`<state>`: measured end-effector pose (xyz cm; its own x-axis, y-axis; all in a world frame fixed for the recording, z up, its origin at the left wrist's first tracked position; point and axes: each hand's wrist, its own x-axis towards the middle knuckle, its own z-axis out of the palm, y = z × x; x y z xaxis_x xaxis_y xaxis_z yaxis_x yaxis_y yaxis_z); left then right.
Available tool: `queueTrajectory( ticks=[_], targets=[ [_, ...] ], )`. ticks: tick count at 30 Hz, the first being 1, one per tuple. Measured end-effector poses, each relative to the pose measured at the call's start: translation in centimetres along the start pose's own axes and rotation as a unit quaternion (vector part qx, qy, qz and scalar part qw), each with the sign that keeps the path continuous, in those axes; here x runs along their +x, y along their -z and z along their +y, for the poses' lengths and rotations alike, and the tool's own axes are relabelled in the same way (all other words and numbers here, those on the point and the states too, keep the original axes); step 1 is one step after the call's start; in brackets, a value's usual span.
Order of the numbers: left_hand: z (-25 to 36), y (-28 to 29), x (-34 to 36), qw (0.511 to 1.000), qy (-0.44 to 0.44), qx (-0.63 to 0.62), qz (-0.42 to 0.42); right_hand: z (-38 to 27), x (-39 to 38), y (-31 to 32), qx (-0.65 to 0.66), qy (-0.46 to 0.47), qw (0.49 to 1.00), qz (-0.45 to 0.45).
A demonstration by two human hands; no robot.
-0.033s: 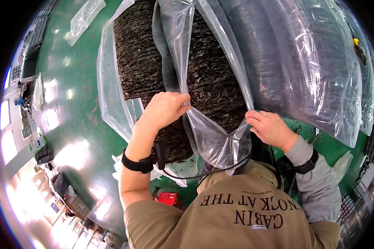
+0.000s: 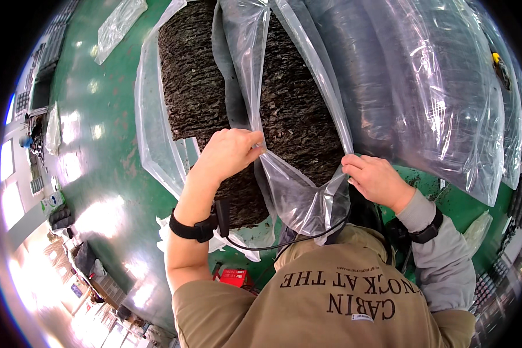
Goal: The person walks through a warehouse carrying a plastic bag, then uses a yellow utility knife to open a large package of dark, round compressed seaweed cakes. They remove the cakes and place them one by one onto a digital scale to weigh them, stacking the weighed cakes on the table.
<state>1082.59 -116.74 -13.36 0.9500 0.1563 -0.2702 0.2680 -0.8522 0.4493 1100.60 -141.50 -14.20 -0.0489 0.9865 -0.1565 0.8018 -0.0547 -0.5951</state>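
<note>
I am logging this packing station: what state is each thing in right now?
Clear plastic bag: mouth held open, pulled taut between both hands.
Dark stack of dried seaweed sheets: upright, bare, partly behind the bag.
Large clear-wrapped dark bundle: covered in plastic.
Left hand: gripping the bag's edge.
Right hand: gripping the bag's other edge.
Green floor: glossy.

Left hand (image 2: 229,152) and right hand (image 2: 376,180) raised — both pinching (wrists banded).

Dark stack's (image 2: 296,110) top beyond upper edge
</note>
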Motion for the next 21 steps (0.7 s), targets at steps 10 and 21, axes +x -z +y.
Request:
queueTrajectory(
  ticks=[10, 21],
  targets=[
    [5.0, -4.1, 4.7, 0.97, -0.038, 0.07, 0.23, 0.2, 0.3, -0.1, 0.003, 0.011, 1.0, -0.003],
    [1.1, -2.5, 10.8, 0.979, 0.034, 0.061, 0.191, 0.5, 0.3, 0.1, 0.01, 0.005, 1.0, -0.013]
  ],
)
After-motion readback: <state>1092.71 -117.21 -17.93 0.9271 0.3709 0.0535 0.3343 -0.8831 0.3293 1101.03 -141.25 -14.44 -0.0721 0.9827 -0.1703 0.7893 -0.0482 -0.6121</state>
